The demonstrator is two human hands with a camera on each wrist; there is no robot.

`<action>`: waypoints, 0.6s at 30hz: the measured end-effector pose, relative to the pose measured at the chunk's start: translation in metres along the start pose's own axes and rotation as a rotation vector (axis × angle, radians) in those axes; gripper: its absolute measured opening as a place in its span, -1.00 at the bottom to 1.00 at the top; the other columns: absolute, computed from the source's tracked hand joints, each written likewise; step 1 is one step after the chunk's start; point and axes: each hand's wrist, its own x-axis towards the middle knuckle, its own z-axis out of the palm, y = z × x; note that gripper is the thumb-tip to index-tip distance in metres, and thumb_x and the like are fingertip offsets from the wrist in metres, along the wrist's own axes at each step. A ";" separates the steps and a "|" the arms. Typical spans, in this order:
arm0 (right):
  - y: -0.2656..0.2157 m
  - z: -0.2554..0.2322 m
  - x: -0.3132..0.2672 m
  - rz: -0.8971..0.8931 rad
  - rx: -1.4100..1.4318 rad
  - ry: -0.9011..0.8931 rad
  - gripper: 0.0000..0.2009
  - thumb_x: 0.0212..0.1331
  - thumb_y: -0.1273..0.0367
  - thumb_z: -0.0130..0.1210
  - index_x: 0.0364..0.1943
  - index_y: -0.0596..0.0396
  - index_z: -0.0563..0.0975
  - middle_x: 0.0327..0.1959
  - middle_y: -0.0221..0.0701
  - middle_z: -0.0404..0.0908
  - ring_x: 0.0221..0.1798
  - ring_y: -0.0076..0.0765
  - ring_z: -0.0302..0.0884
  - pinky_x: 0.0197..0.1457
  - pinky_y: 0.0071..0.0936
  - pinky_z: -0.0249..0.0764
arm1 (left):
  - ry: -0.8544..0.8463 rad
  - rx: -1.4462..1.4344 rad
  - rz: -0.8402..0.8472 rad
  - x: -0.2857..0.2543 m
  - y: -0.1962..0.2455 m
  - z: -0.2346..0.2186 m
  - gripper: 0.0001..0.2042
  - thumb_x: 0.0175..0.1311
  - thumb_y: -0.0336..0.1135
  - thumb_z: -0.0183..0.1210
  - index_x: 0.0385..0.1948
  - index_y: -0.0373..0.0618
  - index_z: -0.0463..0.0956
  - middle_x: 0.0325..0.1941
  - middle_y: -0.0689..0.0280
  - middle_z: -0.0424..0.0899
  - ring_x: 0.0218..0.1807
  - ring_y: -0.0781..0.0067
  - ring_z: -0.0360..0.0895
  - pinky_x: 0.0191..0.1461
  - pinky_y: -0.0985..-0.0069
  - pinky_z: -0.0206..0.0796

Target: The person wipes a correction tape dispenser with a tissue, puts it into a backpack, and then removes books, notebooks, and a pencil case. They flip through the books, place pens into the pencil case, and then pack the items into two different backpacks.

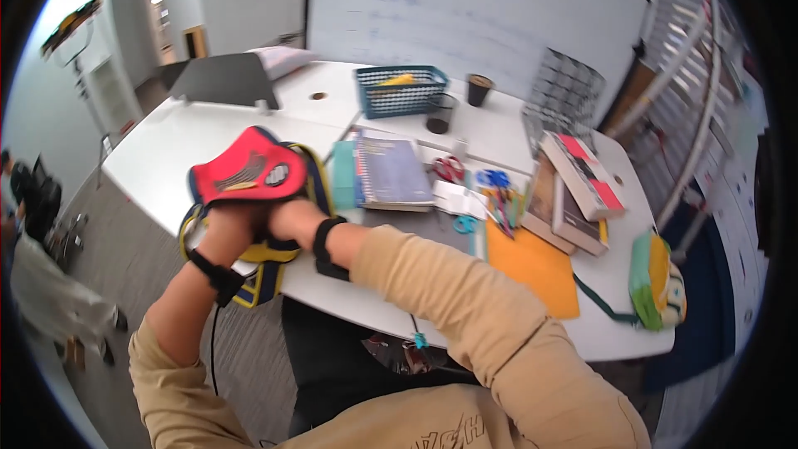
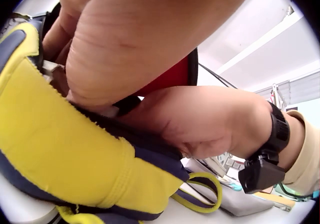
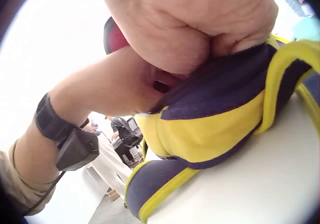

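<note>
A navy and yellow bag (image 2: 65, 129) with a red flap (image 1: 249, 170) lies at the table's left front edge, its flap raised. My left hand (image 1: 233, 220) and right hand (image 1: 289, 218) reach side by side under the flap into the bag's opening. Close up in the left wrist view, the left hand (image 2: 125, 44) bends down over the dark rim, beside a small pale item (image 2: 50, 69) too unclear to name. In the right wrist view, the right hand (image 3: 200, 29) dips behind the navy fabric (image 3: 215, 89). Fingertips of both hands are hidden, so any hold cannot be seen.
Right of the bag are notebooks (image 1: 395, 170), scissors (image 1: 449, 169), pens, an orange envelope (image 1: 532, 270), thick books (image 1: 582, 175) and a green-yellow pouch (image 1: 652, 283). Farther back stand a teal basket (image 1: 403, 100), a mesh cup (image 1: 440, 114) and a dark cup (image 1: 478, 90).
</note>
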 end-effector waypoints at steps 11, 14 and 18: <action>-0.004 -0.038 -0.079 -0.301 -0.346 0.055 -0.65 0.39 0.18 0.30 -0.14 0.23 0.86 -0.19 -0.08 0.91 0.10 0.15 0.86 0.74 0.11 0.30 | -0.413 0.226 0.212 0.075 0.027 -0.045 -0.21 0.26 0.05 0.41 0.61 0.18 0.51 0.69 0.08 0.56 0.69 -0.20 0.46 0.75 -0.11 0.31; 0.014 -0.041 -0.080 -0.341 -0.436 0.111 -0.72 0.47 0.19 0.29 -0.12 0.11 0.84 -0.21 -0.18 0.90 0.13 0.07 0.83 0.84 0.21 0.11 | -0.344 0.199 0.266 0.076 0.025 -0.047 -0.25 0.26 0.06 0.40 0.55 0.12 0.55 0.60 0.04 0.62 0.63 -0.17 0.53 0.71 -0.05 0.38; 0.033 -0.029 -0.076 -0.423 -0.484 0.173 -0.80 0.30 0.39 0.33 -0.05 0.09 0.81 -0.12 -0.19 0.90 0.19 0.05 0.82 0.83 0.19 0.19 | -0.404 0.199 0.276 0.077 0.025 -0.053 -0.23 0.20 0.09 0.42 0.50 0.03 0.56 0.53 -0.02 0.66 0.54 -0.18 0.60 0.65 -0.02 0.43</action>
